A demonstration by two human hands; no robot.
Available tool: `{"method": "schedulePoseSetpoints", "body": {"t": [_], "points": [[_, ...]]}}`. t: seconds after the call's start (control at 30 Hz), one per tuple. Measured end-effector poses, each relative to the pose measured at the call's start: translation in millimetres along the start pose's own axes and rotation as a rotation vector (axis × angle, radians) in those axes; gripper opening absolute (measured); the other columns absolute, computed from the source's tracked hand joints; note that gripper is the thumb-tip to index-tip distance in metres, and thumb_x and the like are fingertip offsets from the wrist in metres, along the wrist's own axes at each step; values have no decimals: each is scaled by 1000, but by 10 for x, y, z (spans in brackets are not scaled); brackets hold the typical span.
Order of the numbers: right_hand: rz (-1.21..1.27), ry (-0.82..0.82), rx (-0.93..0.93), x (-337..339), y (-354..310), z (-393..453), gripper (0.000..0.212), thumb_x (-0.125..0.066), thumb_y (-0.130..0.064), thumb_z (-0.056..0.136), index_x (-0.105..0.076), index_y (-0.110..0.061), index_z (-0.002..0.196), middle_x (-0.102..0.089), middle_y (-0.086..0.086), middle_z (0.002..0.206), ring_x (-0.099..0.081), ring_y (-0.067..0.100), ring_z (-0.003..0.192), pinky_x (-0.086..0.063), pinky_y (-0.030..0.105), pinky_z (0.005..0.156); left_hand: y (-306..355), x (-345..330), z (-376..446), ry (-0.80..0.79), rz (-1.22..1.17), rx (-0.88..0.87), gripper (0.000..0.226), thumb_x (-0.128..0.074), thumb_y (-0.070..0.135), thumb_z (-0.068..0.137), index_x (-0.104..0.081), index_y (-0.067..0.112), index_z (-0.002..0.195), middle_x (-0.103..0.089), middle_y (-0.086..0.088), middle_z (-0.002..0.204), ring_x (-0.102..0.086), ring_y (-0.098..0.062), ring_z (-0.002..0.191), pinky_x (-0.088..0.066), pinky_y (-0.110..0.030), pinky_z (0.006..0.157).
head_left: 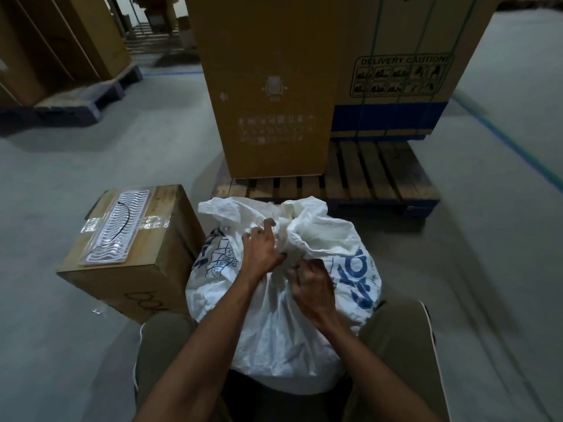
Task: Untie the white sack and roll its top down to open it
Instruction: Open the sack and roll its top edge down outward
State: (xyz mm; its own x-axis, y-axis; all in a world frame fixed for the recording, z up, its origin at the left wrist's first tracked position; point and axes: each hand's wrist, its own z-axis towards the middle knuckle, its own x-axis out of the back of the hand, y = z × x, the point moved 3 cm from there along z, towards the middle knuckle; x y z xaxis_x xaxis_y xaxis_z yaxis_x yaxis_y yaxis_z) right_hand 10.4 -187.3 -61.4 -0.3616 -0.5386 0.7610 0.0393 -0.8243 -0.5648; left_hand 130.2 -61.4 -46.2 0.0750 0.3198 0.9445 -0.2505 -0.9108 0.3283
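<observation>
A full white woven sack (274, 330) with blue print stands upright on the floor between my knees. Its top (304, 220) is gathered into a bunch, with loose fabric flaring out above the neck. My left hand (262, 251) grips the bunched neck from the left, fingers curled into the folds. My right hand (309, 284) pinches the fabric at the neck just below and to the right of it. Whatever ties the neck is hidden between my fingers.
A taped cardboard box (134, 254) with a white wavy plastic sheet (115, 226) on top sits just left of the sack. Behind it a wooden pallet (380, 178) carries tall cartons (268, 86). More cartons on a pallet stand at far left (61, 50). Grey concrete floor surrounds.
</observation>
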Motion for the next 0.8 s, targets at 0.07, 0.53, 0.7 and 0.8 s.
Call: {"method": "schedulePoseSetpoints", "body": {"t": [0.07,0.53,0.7,0.8], "points": [[-39,87,75,96,-143,-9,18,-65,-12,88,-71,-10,105,-72,11,96,-66,28,86,-55,38,79,22,53,-97,29,-21,38,94,-74,57,71,-32,24,148,-56,-8,127,-47,-34,120,-35,-46,97],[-423,4,-2,537,-553,17,71,-74,-32,80,-48,-25,146,-53,11,137,-61,34,106,-55,47,75,14,417,-1034,-72,136,-57,59,-77,50,76,-56,41,130,-69,-6,121,-56,-37,118,-49,-43,92],[-592,-163,174,600,-601,-155,68,-81,-24,77,-54,-21,139,-36,13,160,-30,40,145,-17,52,119,22,501,-1415,-92,199,-53,65,-72,39,80,-49,32,140,-70,-8,114,-65,-32,106,-56,-42,85],[-539,-312,219,650,-613,-243,61,-74,-25,88,-49,-18,143,-53,11,148,-45,31,140,-23,46,121,19,530,-1604,-77,161,0,68,-69,36,81,-44,29,144,-70,-9,108,-67,-32,100,-55,-39,80]]}}
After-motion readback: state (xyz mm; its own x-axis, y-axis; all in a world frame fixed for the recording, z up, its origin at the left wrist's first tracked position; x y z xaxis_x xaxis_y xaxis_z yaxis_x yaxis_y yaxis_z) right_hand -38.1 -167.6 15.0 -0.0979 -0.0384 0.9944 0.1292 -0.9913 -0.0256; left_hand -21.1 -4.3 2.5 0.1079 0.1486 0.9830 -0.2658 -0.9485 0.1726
